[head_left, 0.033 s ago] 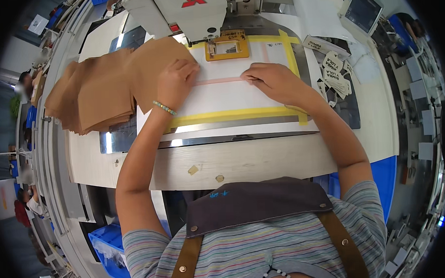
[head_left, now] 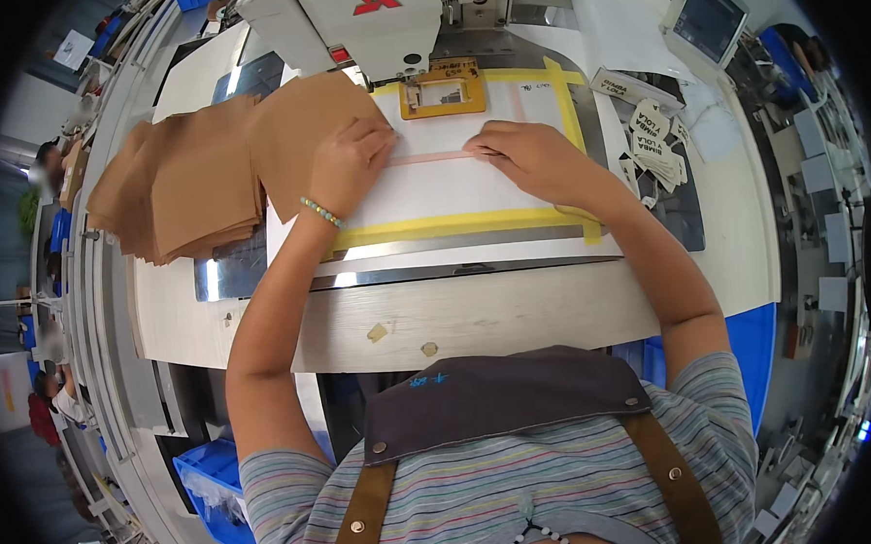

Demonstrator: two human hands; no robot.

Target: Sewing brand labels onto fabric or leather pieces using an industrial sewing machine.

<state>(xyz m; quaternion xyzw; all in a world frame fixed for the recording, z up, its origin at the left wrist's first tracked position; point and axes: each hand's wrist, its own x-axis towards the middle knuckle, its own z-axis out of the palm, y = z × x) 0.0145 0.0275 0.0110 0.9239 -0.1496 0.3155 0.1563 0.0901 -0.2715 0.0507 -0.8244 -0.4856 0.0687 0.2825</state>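
A white sheet [head_left: 452, 193] edged with yellow tape lies under a sewing machine head [head_left: 367, 32]. Across it runs a thin pink strip [head_left: 431, 157]. My left hand [head_left: 353, 159], with a beaded bracelet at the wrist, rests at the strip's left end, fingers bent and pinched together. Under and beside that hand is a brown panel [head_left: 298, 118]. At the strip's right end, my right hand [head_left: 538, 161] has its thumb and fingers pressed together. Whether either pinch holds the strip or another thin piece cannot be made out. Just beyond is a yellow clamp frame [head_left: 474, 98].
Left of the sheet lies a stack of brown panels [head_left: 203, 185]. White tags [head_left: 652, 146] are heaped at the right, near a small box [head_left: 637, 90]. A screen [head_left: 706, 17] stands at the far right. Blue bins [head_left: 214, 534] sit below the table.
My right hand has shifted slightly left, and my left hand slightly right. Their fingertips are a little closer together along the pink strip.
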